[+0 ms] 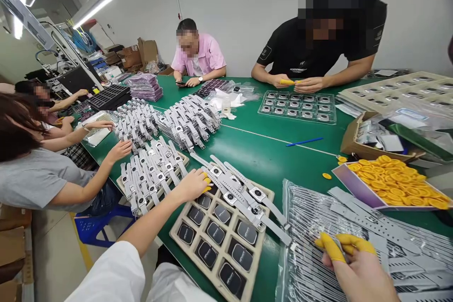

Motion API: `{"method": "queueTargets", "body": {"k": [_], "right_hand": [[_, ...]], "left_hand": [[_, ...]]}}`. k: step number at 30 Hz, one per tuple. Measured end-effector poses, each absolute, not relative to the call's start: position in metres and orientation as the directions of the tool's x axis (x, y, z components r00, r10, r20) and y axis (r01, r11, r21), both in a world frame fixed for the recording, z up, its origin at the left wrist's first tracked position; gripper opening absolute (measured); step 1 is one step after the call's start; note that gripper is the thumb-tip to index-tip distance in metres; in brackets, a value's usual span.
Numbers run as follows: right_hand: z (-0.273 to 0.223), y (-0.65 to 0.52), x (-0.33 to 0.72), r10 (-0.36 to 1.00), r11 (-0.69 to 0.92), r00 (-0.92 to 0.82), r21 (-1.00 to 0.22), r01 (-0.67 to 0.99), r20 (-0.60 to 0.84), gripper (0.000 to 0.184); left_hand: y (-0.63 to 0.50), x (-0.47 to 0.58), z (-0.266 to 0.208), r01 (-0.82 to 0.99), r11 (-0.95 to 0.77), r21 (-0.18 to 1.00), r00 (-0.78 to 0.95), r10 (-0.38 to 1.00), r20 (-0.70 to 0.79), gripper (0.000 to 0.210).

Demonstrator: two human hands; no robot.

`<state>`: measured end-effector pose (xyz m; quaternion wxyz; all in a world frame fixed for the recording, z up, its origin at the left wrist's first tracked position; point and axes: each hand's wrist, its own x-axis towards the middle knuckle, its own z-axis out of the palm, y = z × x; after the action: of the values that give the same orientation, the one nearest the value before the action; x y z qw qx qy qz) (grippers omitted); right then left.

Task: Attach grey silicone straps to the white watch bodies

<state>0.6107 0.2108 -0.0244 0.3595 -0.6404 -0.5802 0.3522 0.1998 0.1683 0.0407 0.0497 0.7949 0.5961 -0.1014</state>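
Green tabletop [258, 144]: bears the tray and bag, both by its near edge.
Cream moulded tray [213, 275]: dark rounded-square watch faces [215, 232] in pockets; grey-strapped watches [230, 197] piled crosswise at the far end, straps jutting past its right edge.
Left hand [191, 185]: at the tray's far left corner, fingertips in yellow finger cots [206, 183] at or just beside a strap; grip narrow, contents hidden.
Right hand [359, 264]: over the clear plastic bag of grey straps [299, 207], beyond the tray's right edge; thumb and fingers close together, possibly on a grey piece; cannot tell.
Pile risk: crossed straps could snag, dragging neighbouring watches off the tray.
Face risk: metal buckles sliding across exposed faces might scratch them.
Bag risk: slick plastic may let loose straps slide.
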Motion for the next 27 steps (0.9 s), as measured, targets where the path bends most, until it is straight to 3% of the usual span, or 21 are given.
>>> {"method": "queueTargets", "body": {"k": [2,4,8,10,12,17,22,27], "right_hand": [[-0.011,0.203,0.598,0.974,-0.227,0.069,-0.943,0.242,-0.217,0.027],[0.003,0.192,0.582,0.959,-0.281,0.025,-0.960,-0.004,-0.281,0.035],[0.020,0.171,0.548,0.944,-0.319,-0.040,-0.881,-0.348,-0.327,0.044],[0.021,0.166,0.535,0.933,-0.354,-0.103,-0.840,-0.412,-0.343,0.038],[0.017,0.165,0.527,0.920,-0.391,-0.146,-0.815,-0.428,-0.365,0.038],[-0.006,0.168,0.518,0.901,-0.433,-0.201,-0.810,-0.396,-0.384,0.047],[-0.019,0.169,0.517,0.894,-0.449,-0.243,-0.749,-0.488,-0.377,0.043],[-0.013,0.174,0.522,0.867,-0.497,-0.342,-0.665,-0.558,-0.361,0.044]], "left_hand": [[0.169,0.200,0.054,0.958,-0.287,-0.029,0.273,0.933,-0.233,0.024],[0.170,0.204,0.075,0.971,-0.231,0.067,0.240,0.947,-0.215,0.019],[0.180,0.246,0.104,0.858,-0.070,0.509,0.170,0.974,-0.153,0.021],[0.189,0.281,0.098,0.787,-0.089,0.610,0.237,0.957,-0.167,0.026],[0.198,0.316,0.078,0.760,-0.137,0.636,0.331,0.923,-0.196,0.028],[0.203,0.358,0.022,0.555,-0.208,0.806,0.409,0.911,-0.046,0.048],[0.202,0.349,0.004,0.423,-0.298,0.856,0.436,0.895,0.096,0.047],[0.205,0.342,0.005,0.404,-0.346,0.847,0.466,0.875,0.135,0.057]]}}
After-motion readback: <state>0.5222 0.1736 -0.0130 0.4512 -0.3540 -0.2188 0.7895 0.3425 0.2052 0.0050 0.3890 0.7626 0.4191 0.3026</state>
